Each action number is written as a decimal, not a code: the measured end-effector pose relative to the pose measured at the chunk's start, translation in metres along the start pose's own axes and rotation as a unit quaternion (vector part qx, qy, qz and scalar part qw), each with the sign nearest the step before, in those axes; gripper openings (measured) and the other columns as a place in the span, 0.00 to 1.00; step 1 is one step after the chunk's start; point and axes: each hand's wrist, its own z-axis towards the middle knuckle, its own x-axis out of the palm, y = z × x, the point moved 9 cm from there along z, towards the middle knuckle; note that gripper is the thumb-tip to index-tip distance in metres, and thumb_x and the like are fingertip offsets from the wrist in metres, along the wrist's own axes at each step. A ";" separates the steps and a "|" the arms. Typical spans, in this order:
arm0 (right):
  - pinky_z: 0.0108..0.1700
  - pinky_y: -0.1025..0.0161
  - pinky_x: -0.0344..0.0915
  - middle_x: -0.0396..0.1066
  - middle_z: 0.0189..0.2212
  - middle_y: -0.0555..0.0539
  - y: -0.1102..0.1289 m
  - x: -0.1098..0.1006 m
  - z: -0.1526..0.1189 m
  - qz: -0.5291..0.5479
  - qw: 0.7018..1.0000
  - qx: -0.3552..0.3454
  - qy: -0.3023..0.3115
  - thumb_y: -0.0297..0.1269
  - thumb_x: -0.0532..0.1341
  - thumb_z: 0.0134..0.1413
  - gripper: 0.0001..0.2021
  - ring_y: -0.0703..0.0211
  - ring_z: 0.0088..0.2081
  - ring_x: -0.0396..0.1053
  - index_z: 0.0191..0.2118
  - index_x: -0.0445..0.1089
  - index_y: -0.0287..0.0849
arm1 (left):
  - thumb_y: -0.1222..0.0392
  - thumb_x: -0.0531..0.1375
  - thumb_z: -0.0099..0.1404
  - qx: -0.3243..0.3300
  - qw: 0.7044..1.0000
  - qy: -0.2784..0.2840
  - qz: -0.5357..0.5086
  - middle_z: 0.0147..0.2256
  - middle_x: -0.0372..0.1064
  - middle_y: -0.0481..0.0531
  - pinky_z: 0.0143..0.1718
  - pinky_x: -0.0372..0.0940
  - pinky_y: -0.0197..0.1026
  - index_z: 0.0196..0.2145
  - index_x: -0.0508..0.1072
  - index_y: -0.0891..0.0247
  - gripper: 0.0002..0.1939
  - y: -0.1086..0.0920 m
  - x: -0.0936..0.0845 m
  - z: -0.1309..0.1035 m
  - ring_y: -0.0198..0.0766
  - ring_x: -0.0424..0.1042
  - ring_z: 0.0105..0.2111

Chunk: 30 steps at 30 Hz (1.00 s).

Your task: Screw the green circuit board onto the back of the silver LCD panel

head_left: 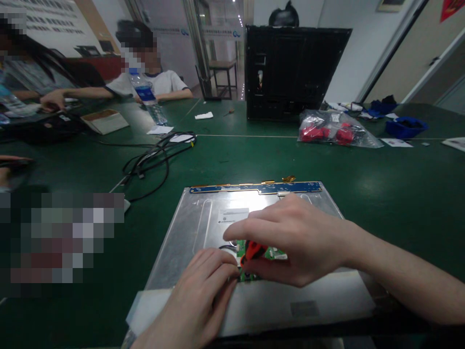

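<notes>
A silver metal panel (178, 242) lies on the green table, with a blue circuit strip (232, 189) along its far edge. My right hand (290, 237) is above the panel's middle, fingers wrapped round a red and black tool (253, 251), its tip hidden. Under the tool is a green circuit board (276, 253), partly covered by the hand. My left hand (203, 286) rests at the board's left edge, fingers bent together near a dark cable; what its fingertips hold, if anything, is hidden. A white label (232, 215) shows beyond my hands.
Black cables (145, 162) lie coiled at the left, near a water bottle (147, 97). A black monitor-like panel (294, 72) stands behind, beside a plastic bag with red items (336, 131) and a blue cloth item (406, 127). People sit at the left.
</notes>
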 end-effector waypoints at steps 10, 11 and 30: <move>0.35 0.66 0.58 0.67 0.43 0.48 0.001 0.000 -0.001 0.044 0.999 -0.012 0.007 0.31 0.58 0.50 0.23 0.64 0.38 0.62 0.54 0.62 0.34 | 0.70 0.52 0.68 -0.010 1.000 0.006 -0.015 0.40 0.66 0.53 0.40 0.64 0.43 0.40 0.67 0.61 0.08 0.002 0.003 -0.002 0.41 0.65 0.40; 0.35 0.66 0.58 0.67 0.43 0.48 0.001 0.000 -0.001 0.050 0.999 -0.012 0.008 0.30 0.58 0.49 0.24 0.64 0.38 0.62 0.54 0.61 0.33 | 0.70 0.52 0.68 -0.010 1.000 0.004 -0.014 0.39 0.66 0.53 0.40 0.64 0.43 0.40 0.67 0.61 0.08 0.002 0.002 -0.001 0.41 0.66 0.39; 0.31 0.65 0.55 0.71 0.35 0.52 -0.004 0.001 0.001 -0.022 1.000 0.010 -0.002 0.42 0.55 0.64 0.15 0.64 0.31 0.65 0.52 0.63 0.40 | 0.72 0.51 0.68 0.006 1.000 -0.009 -0.012 0.39 0.66 0.51 0.39 0.62 0.42 0.40 0.66 0.60 0.10 -0.001 0.000 0.001 0.40 0.65 0.38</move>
